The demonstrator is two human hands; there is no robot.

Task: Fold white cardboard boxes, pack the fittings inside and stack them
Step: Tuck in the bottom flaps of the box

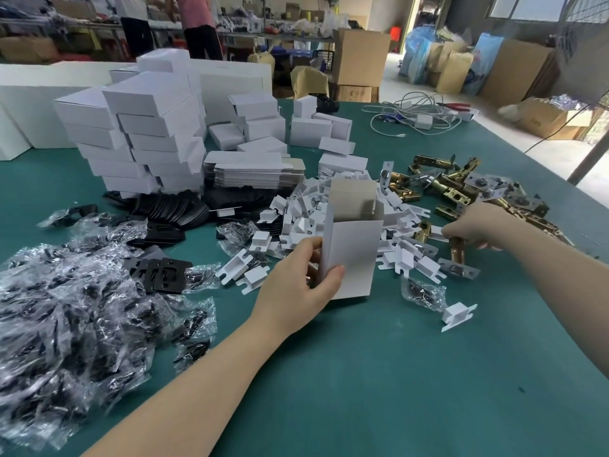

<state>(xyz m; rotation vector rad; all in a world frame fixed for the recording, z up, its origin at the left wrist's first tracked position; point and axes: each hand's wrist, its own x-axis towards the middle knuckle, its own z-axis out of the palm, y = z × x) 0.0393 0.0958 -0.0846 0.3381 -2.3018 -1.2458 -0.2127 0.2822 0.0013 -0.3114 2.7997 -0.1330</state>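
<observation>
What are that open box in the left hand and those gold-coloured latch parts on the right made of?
The open box looks like thin cardboard: matte white outside, grey-brown inside its raised flap. The latch parts look like metal, a shiny brass-coloured finish with silvery faceplates; whether solid brass or plated cannot be told.

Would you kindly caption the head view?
Left hand holds an open white box upright while right hand reaches among brass latches.

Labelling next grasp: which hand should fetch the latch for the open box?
Right. The right hand already reaches among the brass latches, fingers curled on one, grip partly hidden. The left hand holds the open white box upright.
</observation>
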